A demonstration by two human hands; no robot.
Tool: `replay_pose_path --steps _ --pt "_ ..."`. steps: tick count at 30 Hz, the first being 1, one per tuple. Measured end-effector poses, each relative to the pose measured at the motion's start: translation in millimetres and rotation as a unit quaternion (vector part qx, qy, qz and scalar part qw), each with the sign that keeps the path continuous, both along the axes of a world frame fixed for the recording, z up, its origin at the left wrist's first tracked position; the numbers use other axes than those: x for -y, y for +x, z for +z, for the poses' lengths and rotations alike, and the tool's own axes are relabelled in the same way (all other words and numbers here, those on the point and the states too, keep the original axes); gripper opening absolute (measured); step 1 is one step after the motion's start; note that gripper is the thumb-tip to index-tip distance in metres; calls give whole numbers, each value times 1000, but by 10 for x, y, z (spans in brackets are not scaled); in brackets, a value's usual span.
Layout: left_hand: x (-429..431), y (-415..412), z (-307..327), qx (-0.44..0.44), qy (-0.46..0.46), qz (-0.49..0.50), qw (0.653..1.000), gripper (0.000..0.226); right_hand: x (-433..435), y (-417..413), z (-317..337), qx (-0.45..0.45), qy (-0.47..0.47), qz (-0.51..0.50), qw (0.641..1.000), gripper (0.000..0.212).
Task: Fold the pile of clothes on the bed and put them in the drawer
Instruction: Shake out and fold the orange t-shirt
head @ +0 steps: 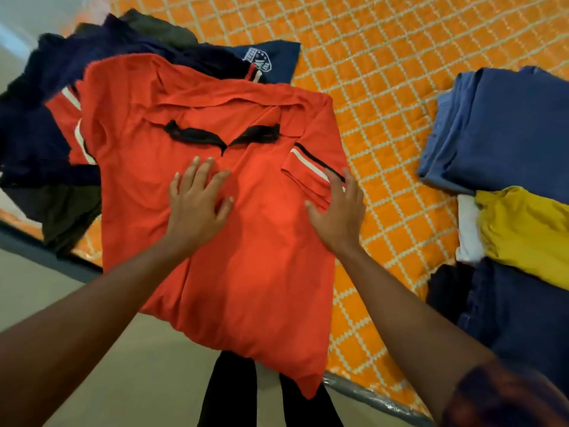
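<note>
Now left hand [197,208] and right hand [338,214] press one orange-red fabric polo shirt [246,288] at six o'clock, fingers [198,172] spread, gripping nothing.

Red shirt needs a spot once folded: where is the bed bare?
Bare orange quilt runs between the red shirt and the folded blue stack, wider farther away. Crowded: dark pile at left, blue stack and yellow garment at right.

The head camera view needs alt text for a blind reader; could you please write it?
A person's left hand and right hand press flat on a red short-sleeved polo shirt spread on an orange quilted bedspread. An unfolded pile of dark clothes lies to its left; folded blue garments and a mustard-yellow garment sit to its right.
</note>
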State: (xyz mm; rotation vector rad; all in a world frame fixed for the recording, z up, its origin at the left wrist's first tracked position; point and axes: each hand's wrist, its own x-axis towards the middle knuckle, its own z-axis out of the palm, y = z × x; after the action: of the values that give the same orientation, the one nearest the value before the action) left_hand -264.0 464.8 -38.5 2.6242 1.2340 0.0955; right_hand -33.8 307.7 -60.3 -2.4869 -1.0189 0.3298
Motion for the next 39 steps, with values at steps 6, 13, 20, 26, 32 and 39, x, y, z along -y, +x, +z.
replay_pose_path --steps 6,13,20,26,32,39 --pt "-350 731 1 -22 -18 -174 984 54 -690 323 28 104 -142 108 978 62" --pt "-538 1355 -157 -92 -35 -224 970 63 -823 581 184 -45 70 -187 979 22" --pt "-871 1792 -227 54 -132 -160 977 46 -1072 335 262 -153 49 -119 980 24" --pt "-1085 1018 55 277 -108 -34 954 35 -1053 20 198 -135 7 48 990 25" --pt "-1041 -238 210 297 9 106 949 26 -1697 -684 464 -153 115 124 974 17" --pt "-1179 -1333 49 271 -128 440 846 54 -3000 -1644 711 -143 135 349 916 47"
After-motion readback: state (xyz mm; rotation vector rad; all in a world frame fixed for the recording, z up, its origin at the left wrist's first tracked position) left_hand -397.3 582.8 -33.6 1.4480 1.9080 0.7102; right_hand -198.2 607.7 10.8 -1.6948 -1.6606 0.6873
